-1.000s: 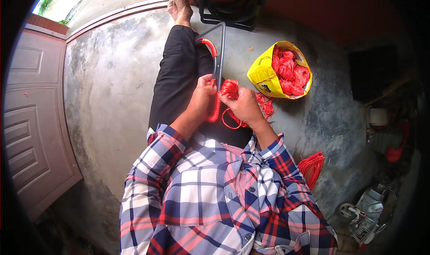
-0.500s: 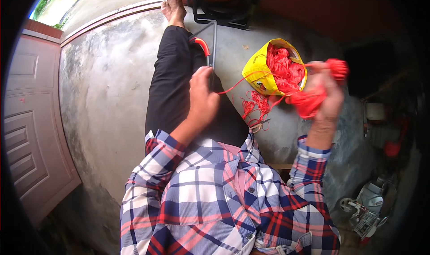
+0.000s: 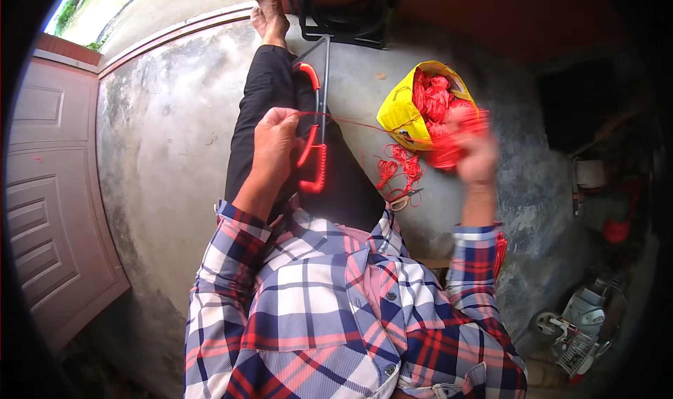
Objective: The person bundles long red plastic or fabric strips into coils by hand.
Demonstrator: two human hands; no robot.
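A grey metal rod frame [image 3: 326, 63] lies along my leg, its curved parts wrapped in red cord [image 3: 313, 183]. Just left of it, my left hand [image 3: 273, 145] is closed, pinching a thin strand of red cord at its fingertips. That strand crosses over the frame and runs right towards my right hand [image 3: 479, 162]. My right hand, blurred by motion, is closed round a bundle of red cord [image 3: 445, 150] in front of the yellow bag [image 3: 401, 110]. More red cord [image 3: 433, 96] fills the bag's opening.
Loose red cord [image 3: 398, 166] lies on the floor beside the bag, with scissors [image 3: 401, 203] close by. A black metal-framed object [image 3: 343, 14] stands at the far side. The panelled door [image 3: 52, 161] is at left; a grey-white wheeled item [image 3: 578, 322] sits at lower right.
My left hand has moved left off the frame, uncovering its wrapped lower curve. My right hand has come left and lower with the cord bundle. The strand now stretches across the frame.
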